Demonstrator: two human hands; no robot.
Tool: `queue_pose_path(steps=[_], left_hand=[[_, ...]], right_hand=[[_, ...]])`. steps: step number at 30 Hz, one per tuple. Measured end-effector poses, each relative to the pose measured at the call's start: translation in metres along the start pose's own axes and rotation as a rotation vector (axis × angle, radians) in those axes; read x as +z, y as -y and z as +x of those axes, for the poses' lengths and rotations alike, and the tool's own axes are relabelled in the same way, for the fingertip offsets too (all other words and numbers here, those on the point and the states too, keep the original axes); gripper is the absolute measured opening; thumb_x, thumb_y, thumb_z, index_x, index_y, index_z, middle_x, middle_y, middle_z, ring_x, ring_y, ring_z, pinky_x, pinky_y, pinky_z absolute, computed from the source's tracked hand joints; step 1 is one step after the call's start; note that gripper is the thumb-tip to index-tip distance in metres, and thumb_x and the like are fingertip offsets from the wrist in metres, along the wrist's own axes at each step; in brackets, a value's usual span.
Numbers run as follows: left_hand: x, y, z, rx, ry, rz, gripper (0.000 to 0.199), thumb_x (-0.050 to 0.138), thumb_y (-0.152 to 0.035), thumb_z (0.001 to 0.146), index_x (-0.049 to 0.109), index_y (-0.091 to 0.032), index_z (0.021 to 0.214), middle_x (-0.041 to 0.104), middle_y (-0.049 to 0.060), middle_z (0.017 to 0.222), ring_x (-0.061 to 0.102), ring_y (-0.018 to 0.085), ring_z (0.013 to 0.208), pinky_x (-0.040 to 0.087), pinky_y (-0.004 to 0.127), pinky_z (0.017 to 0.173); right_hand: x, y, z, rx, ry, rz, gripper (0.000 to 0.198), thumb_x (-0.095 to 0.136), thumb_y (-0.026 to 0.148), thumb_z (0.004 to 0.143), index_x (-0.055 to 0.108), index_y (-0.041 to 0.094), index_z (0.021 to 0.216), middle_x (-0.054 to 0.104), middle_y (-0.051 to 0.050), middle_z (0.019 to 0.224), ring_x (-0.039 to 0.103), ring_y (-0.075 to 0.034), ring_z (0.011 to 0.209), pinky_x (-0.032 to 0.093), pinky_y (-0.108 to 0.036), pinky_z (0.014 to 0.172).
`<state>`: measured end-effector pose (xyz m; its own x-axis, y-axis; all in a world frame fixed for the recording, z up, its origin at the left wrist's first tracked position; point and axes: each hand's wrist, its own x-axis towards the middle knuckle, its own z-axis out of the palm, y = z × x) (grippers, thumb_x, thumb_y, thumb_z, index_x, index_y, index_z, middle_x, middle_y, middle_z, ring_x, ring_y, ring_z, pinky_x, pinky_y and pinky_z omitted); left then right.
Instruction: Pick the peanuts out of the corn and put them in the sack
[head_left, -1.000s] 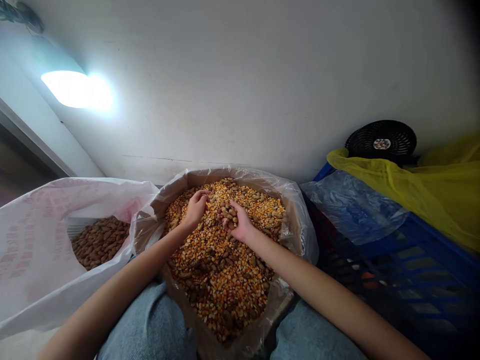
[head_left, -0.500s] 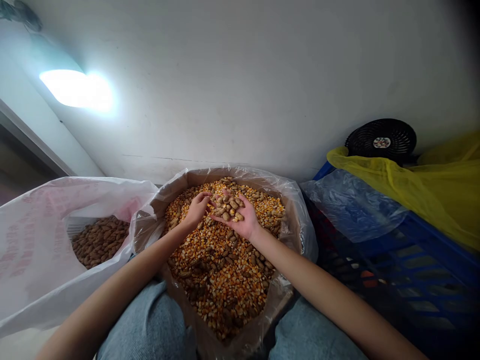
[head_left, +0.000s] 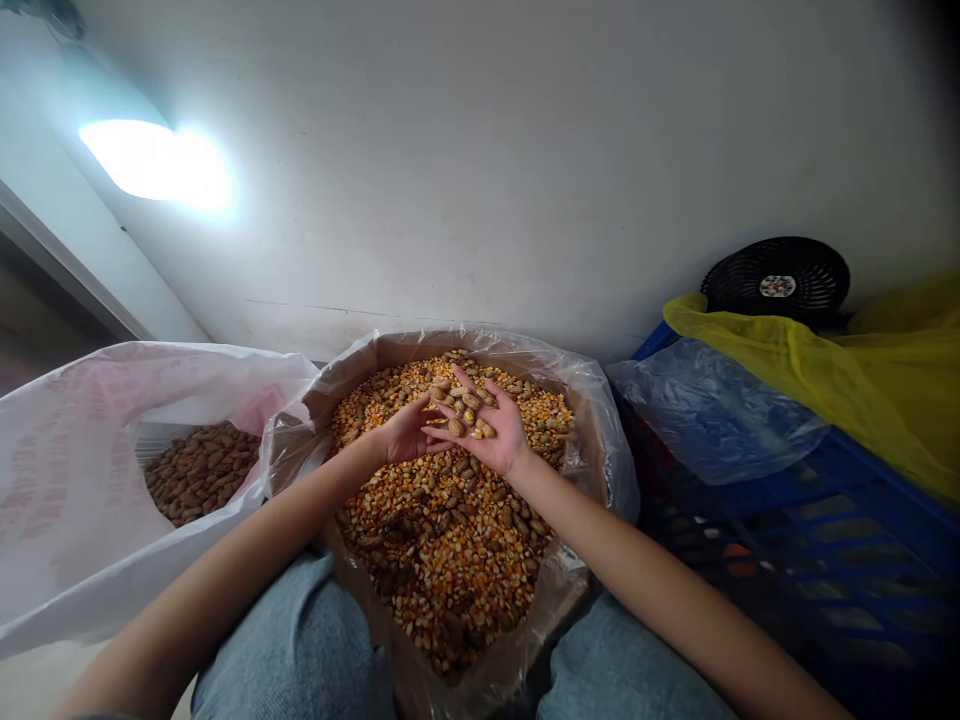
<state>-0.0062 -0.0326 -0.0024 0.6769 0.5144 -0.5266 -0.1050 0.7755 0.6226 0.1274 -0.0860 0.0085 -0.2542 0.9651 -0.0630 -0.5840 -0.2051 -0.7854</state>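
My right hand (head_left: 501, 430) is palm up above the corn, its fingers spread under a small pile of unshelled peanuts (head_left: 472, 402). A few yellow kernels lie among these peanuts. My left hand (head_left: 405, 432) is close beside it on the left, fingers apart and curved, their tips at the edge of the pile and near the right fingertips. Whether its fingers touch a peanut is hard to make out. Below both hands is a plastic-lined sack (head_left: 619, 440) filled with loose corn kernels (head_left: 465, 570) and scattered peanuts.
On the left, an open white sack (head_left: 67, 480) contains many peanuts (head_left: 202, 475). A blue plastic crate (head_left: 862, 530) stands on the right, with clear plastic (head_left: 712, 410) and yellow mesh (head_left: 832, 385) over it. Behind it is a black fan (head_left: 780, 280); a bright lamp (head_left: 142, 160) hangs upper left.
Fewer peanuts lie on my right palm than before. My left hand has lowered slightly, its fingers now beside and partly below the right fingers. The view has shifted a little.
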Motion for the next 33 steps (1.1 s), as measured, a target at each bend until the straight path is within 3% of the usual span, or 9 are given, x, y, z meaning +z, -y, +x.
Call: queue_pose_path(steps=[11, 16, 24, 27, 33], left_hand=[[-0.004, 0.001, 0.006, 0.102, -0.146, -0.033, 0.017, 0.040, -0.028, 0.080, 0.052, -0.016, 0.076, 0.056, 0.001, 0.065, 0.055, 0.009, 0.055, 0.052, 0.025, 0.056], [-0.003, 0.001, 0.004, 0.124, -0.140, -0.047, 0.015, 0.041, -0.027, 0.080, 0.053, -0.018, 0.079, 0.058, 0.001, 0.072, 0.055, 0.010, 0.056, 0.052, 0.027, 0.055], [-0.003, 0.000, 0.004, 0.131, -0.221, -0.076, 0.007, 0.045, -0.019, 0.075, 0.050, -0.016, 0.071, 0.055, 0.000, 0.062, 0.054, 0.009, 0.052, 0.052, 0.026, 0.055], [-0.004, -0.001, 0.005, 0.135, -0.232, -0.063, 0.006, 0.047, -0.020, 0.074, 0.050, -0.016, 0.071, 0.055, 0.000, 0.061, 0.053, 0.009, 0.051, 0.051, 0.024, 0.050], [-0.005, -0.002, 0.007, 0.149, -0.286, -0.067, 0.009, 0.045, -0.019, 0.074, 0.047, -0.017, 0.066, 0.051, -0.001, 0.054, 0.051, 0.009, 0.047, 0.050, 0.023, 0.049]], right_hand=[[-0.002, 0.001, 0.002, -0.063, -0.010, -0.329, 0.056, 0.003, 0.048, 0.080, 0.024, 0.030, 0.129, 0.043, -0.006, 0.122, 0.050, -0.020, 0.098, 0.026, -0.051, 0.090], [-0.004, 0.001, 0.003, -0.085, 0.034, -0.383, 0.055, -0.001, 0.047, 0.080, 0.018, 0.032, 0.130, 0.039, -0.004, 0.125, 0.048, -0.019, 0.100, 0.027, -0.051, 0.089], [-0.009, 0.003, 0.002, -0.095, 0.029, -0.489, 0.054, -0.005, 0.043, 0.081, 0.011, 0.033, 0.132, 0.040, -0.005, 0.124, 0.053, -0.018, 0.090, 0.025, -0.052, 0.090], [-0.010, 0.002, 0.001, -0.080, 0.063, -0.414, 0.053, -0.003, 0.045, 0.081, 0.011, 0.034, 0.131, 0.040, -0.005, 0.124, 0.051, -0.020, 0.095, 0.027, -0.053, 0.088], [-0.006, 0.002, -0.002, -0.008, 0.077, -0.048, 0.050, 0.010, 0.049, 0.081, 0.023, 0.032, 0.127, 0.045, -0.006, 0.119, 0.050, -0.022, 0.098, 0.031, -0.054, 0.086]])
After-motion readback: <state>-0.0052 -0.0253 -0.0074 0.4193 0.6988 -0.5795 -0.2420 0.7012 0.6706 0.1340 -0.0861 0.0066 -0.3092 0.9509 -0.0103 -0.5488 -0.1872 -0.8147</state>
